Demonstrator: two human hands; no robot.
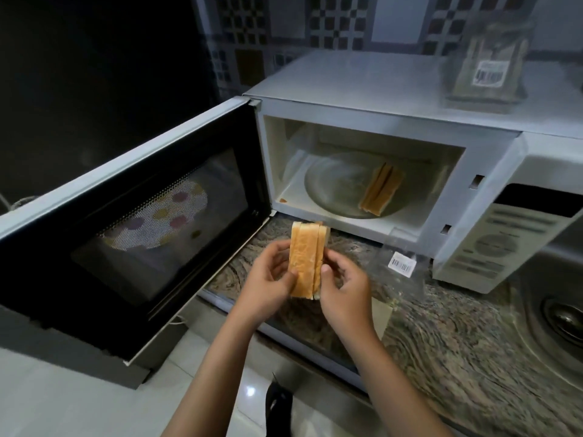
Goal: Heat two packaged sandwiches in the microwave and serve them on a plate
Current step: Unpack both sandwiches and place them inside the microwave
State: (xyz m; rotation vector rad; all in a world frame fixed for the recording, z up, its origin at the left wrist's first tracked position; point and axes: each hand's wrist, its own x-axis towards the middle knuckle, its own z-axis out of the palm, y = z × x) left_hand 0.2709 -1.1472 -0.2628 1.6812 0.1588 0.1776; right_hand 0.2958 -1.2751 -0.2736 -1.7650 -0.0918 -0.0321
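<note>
An unwrapped sandwich (306, 260) stands on edge between my two hands in front of the microwave. My left hand (271, 279) grips its left side and my right hand (342, 290) grips its right side. A second unwrapped sandwich (381, 192) lies on the glass turntable (328, 187) inside the white microwave (347, 99). The microwave door (132, 222) hangs wide open to the left. A clear empty wrapper with a white label (400, 266) lies on the counter just right of my hands.
A clear packet with a barcode label (492, 67) stands on top of the microwave. The control panel (504, 241) is at the right. A steel sink (558, 310) with its drain sits at the far right. The marbled counter (457, 357) ends near my forearms.
</note>
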